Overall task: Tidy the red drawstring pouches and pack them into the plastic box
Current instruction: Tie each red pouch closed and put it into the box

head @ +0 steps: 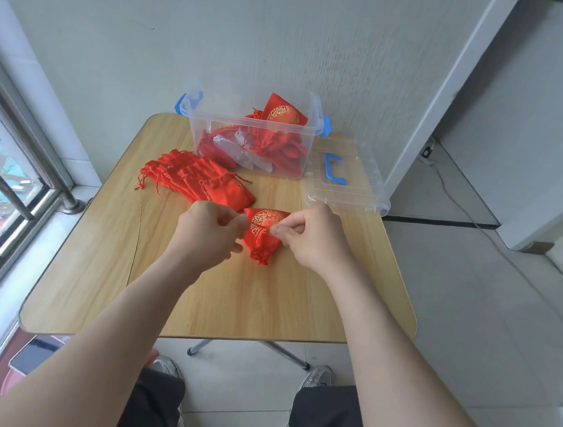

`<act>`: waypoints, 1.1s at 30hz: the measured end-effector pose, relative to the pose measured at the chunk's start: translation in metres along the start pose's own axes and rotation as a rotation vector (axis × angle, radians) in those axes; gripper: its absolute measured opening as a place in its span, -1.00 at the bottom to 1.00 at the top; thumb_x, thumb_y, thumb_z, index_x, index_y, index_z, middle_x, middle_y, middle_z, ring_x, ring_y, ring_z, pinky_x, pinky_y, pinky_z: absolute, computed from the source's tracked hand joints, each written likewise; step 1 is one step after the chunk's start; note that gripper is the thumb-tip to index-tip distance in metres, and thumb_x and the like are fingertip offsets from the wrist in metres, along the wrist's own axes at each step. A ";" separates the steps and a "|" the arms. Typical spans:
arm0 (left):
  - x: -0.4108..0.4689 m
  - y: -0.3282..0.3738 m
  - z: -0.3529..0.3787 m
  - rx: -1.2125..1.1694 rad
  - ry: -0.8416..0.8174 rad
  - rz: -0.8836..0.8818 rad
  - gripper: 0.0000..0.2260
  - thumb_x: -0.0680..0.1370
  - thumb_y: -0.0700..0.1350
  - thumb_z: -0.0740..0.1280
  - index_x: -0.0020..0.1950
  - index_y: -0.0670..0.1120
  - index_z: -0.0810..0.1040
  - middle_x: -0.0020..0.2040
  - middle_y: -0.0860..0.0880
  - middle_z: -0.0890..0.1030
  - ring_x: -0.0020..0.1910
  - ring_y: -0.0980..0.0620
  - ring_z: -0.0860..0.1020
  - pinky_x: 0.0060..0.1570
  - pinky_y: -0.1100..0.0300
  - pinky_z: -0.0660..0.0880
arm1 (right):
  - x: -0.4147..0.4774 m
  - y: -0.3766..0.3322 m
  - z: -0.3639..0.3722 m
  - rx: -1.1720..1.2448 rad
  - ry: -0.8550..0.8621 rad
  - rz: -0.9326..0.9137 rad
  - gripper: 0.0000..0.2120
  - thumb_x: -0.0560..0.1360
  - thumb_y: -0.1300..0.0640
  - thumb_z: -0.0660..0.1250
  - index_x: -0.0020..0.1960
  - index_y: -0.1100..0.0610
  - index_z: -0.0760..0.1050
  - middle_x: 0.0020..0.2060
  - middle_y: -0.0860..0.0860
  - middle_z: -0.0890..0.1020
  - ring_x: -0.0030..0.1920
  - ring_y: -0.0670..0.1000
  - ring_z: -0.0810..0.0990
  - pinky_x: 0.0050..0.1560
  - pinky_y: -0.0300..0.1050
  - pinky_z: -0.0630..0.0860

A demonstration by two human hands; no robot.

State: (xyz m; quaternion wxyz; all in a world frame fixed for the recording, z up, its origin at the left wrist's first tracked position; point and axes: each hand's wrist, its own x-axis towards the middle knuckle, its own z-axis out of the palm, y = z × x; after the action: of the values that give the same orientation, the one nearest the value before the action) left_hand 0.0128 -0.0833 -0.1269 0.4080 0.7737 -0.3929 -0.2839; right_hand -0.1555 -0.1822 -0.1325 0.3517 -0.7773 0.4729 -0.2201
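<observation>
On the wooden table (105, 234) my left hand (205, 231) and right hand (308, 237) both pinch one red pouch (263, 235); behind stands the plastic box (256, 131).

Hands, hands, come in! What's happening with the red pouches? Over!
Left grip, right grip: both pinching one red pouch. Pile of pouches lies beside the plastic box, lid off. Nothing in the way.
</observation>
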 end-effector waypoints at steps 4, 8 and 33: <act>0.013 -0.016 -0.003 0.295 0.045 -0.052 -0.77 0.63 -0.06 0.33 -0.13 -0.14 0.67 -0.31 -0.07 0.72 -0.31 -0.10 0.72 -0.19 -0.09 0.72 | -0.001 0.011 -0.003 -0.163 0.020 -0.004 -0.91 0.58 0.10 0.53 -0.05 0.08 0.78 -0.22 -0.01 0.71 -0.14 -0.01 0.68 -0.08 -0.20 0.52; 0.021 -0.026 -0.004 0.582 -0.044 -0.086 -0.80 0.59 -0.01 0.32 -0.10 -0.11 0.62 -0.24 -0.08 0.68 -0.23 -0.10 0.68 -0.17 -0.04 0.69 | -0.002 0.019 -0.002 -0.361 -0.097 0.063 -0.88 0.62 0.16 0.45 -0.09 0.06 0.70 -0.17 0.00 0.65 -0.15 0.05 0.65 -0.13 -0.14 0.50; 0.005 -0.009 0.009 0.694 -0.193 0.301 -0.83 0.51 0.10 0.57 -0.18 0.19 0.61 -0.15 0.22 0.65 -0.03 0.09 0.62 0.12 -0.07 0.58 | -0.005 0.018 0.004 -0.300 -0.289 -0.016 -0.84 0.65 0.16 0.35 0.13 0.00 0.68 -0.02 -0.05 0.66 0.00 -0.01 0.64 0.01 -0.12 0.52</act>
State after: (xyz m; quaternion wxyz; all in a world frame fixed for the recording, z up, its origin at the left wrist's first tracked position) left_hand 0.0118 -0.0878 -0.1401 0.1203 0.7692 -0.6112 -0.1423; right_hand -0.1661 -0.1819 -0.1488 0.2945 -0.8480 0.4391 -0.0363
